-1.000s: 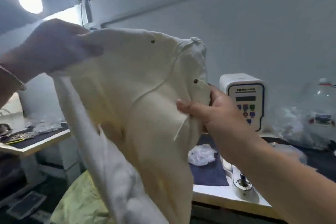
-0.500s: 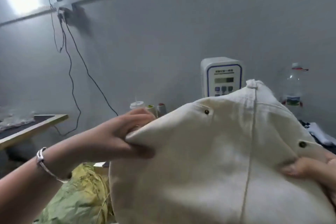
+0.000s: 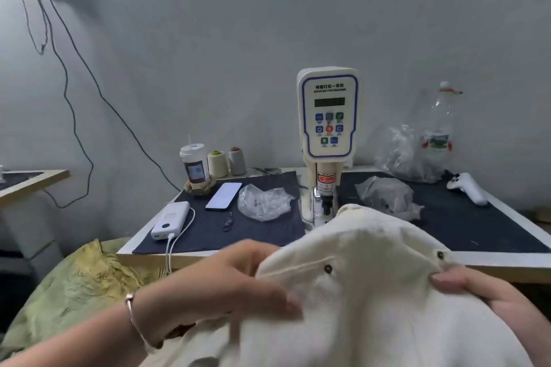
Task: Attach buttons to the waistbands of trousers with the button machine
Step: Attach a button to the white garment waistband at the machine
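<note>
Head view: both hands, left [image 3: 238, 280] and right [image 3: 489, 292], grip cream trousers [image 3: 372, 292] at lower frame, before the button machine [image 3: 328, 125] on the surface [image 3: 465, 217].

I see a small garment workshop: a servo button machine [image 3: 327, 116] stands on the worktop [image 3: 492, 256], thread cones [image 3: 217, 163] wait beside it, and cream trousers [image 3: 372, 292] lie in front.

Dim, flat indoor light, soft shadows on grey wall, wide-angle bending at edges, slight motion blur
</note>
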A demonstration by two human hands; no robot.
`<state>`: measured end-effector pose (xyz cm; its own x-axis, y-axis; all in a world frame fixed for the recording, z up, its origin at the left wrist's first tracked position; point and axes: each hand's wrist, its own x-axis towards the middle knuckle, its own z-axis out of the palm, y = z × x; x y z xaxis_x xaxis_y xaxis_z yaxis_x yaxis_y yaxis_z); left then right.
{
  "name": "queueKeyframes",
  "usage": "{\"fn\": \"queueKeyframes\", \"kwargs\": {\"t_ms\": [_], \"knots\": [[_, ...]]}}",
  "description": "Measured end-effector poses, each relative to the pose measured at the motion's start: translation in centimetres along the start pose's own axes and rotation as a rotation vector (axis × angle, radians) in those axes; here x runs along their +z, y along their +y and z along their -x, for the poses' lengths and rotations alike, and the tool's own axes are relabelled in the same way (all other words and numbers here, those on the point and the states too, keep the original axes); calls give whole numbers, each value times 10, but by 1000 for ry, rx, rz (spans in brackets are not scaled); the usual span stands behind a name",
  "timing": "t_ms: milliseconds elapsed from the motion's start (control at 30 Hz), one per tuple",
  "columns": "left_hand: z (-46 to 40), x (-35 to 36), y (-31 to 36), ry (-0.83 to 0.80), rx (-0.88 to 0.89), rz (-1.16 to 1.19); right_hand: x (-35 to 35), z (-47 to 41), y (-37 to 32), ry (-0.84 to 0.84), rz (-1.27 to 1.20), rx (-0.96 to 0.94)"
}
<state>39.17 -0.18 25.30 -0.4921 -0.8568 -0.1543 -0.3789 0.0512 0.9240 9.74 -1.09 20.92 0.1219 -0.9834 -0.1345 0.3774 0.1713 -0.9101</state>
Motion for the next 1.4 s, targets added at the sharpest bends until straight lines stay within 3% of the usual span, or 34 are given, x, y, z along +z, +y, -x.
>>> {"fn": "queueKeyframes", "kwargs": {"t_ms": [67, 167, 267, 367, 600, 700, 800, 900, 967, 1033, 1133, 1200, 1300, 1400], "knots": [[3, -8, 2, 46, 21, 72, -3, -2, 2, -58, 53, -35], [3, -19, 8, 156, 101, 73, -2, -8, 9, -106, 179, 56], [-7, -29, -1, 315, 153, -155, 0, -19, 14, -90, 348, 53], [-17, -29, -20, 295, 164, -461, -6, -32, 21, -87, 355, 81], [-30, -26, -44, 229, -57, -919, -14, -43, 33, -67, 234, 168], [-37, -32, -39, 134, -21, -810, -16, -47, 33, -45, 279, 134], [-44, -35, -31, 70, 69, -492, -19, -45, 22, -109, 470, 92], [-53, -27, -25, 108, 159, -271, -15, -40, 13, -208, 879, 42], [-62, -19, -22, 139, 239, -236, -11, -43, 12, -189, 1108, -79], [-69, -14, -18, 196, 323, -278, -7, -46, 16, -163, 1134, -143], [-71, -19, -18, 228, 335, -250, -11, -51, 20, -339, 970, -48], [-65, -24, -29, 161, 268, -119, -16, -54, 26, -431, 1002, 60], [-48, -33, -51, 102, 147, 109, -21, -64, 42, -429, 1113, 224], [-35, -58, -63, 226, 55, 133, -17, -77, 49, -351, 1070, 324]]}}
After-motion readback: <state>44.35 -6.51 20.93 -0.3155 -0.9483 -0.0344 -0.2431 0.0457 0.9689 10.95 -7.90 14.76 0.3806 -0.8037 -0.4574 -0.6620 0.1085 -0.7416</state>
